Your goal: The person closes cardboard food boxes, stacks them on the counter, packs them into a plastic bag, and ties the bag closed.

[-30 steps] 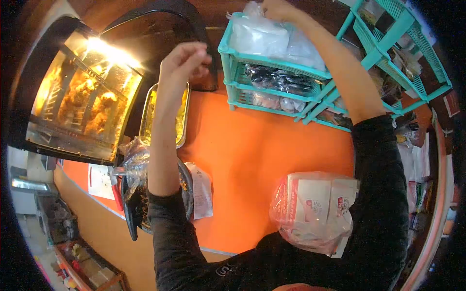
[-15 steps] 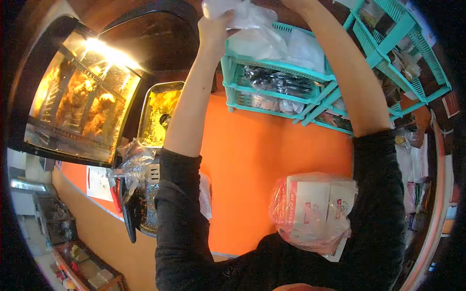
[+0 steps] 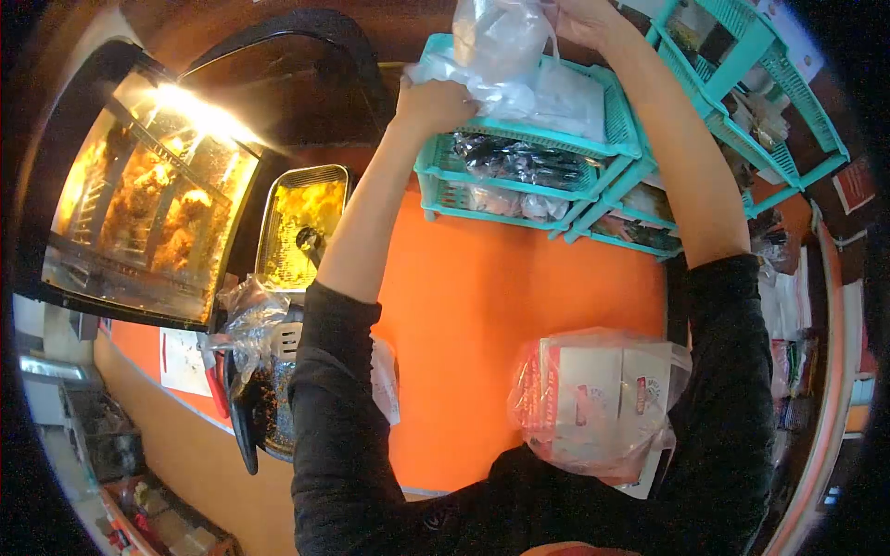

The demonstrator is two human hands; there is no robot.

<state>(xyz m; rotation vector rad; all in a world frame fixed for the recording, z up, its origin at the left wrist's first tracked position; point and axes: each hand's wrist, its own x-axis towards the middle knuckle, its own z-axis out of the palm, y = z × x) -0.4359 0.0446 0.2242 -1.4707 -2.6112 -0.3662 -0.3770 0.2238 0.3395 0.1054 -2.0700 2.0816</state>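
Note:
A clear plastic bag (image 3: 496,42) hangs above the top tier of a turquoise basket rack (image 3: 528,139). At its upper right edge my right hand (image 3: 586,20) is closed, pinching the plastic. My left hand (image 3: 436,105) is lower, at the front left of the top tier, its fingers curled into the crumpled plastic there; their tips are partly hidden. More folded clear bags (image 3: 570,102) lie in that tier under the raised one. Black plastic-wrapped items (image 3: 524,159) fill the tier below.
On the left stand a lit glass display case (image 3: 139,195) with fried food and a metal tray (image 3: 306,222) of yellow food with a dark handle. White boxes in a clear bag (image 3: 603,398) lie close to my body on the orange counter (image 3: 519,287). More turquoise baskets (image 3: 732,83) are at upper right.
My left hand has come down from the raised plastic to the front left of the top tier. The bag and my right hand have also lowered into fuller view.

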